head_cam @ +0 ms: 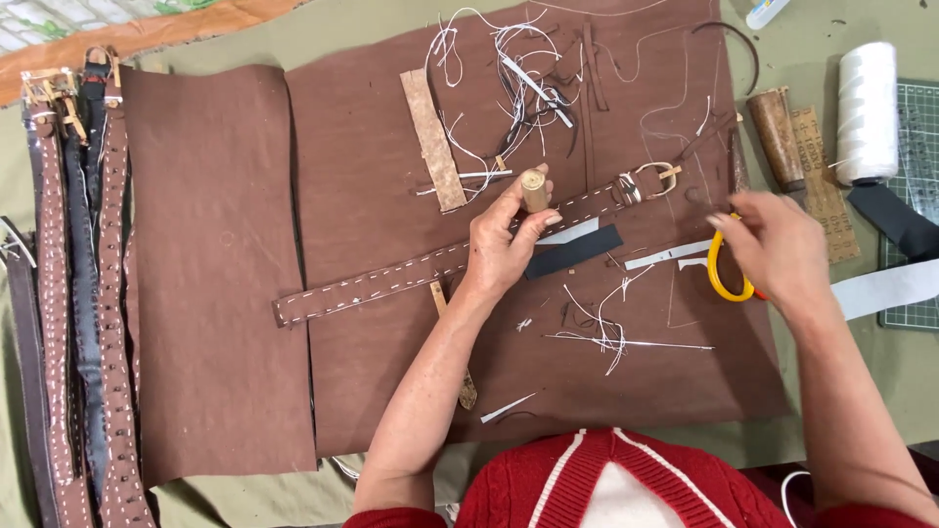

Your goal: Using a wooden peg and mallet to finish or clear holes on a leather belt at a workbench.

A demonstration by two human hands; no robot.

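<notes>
My left hand [501, 244] grips a small wooden-handled tool [534, 190] upright over a brown stitched leather belt [391, 279] that lies slanted across a brown leather sheet [391, 127]. The belt's metal buckle [650, 181] points up and to the right. My right hand [773, 249] rests on scissors with yellow handles [719, 269] at the sheet's right side, fingers curled at the handle loop. A black strip [577, 251] lies just below the belt, between my hands.
Tangled white thread scraps [509, 59] and a tan strip [432, 137] lie above the belt. Several finished belts [83, 293] are stacked at the left. A white thread spool [867, 112], a wooden tool [778, 137] and a green cutting mat [919, 147] sit at right.
</notes>
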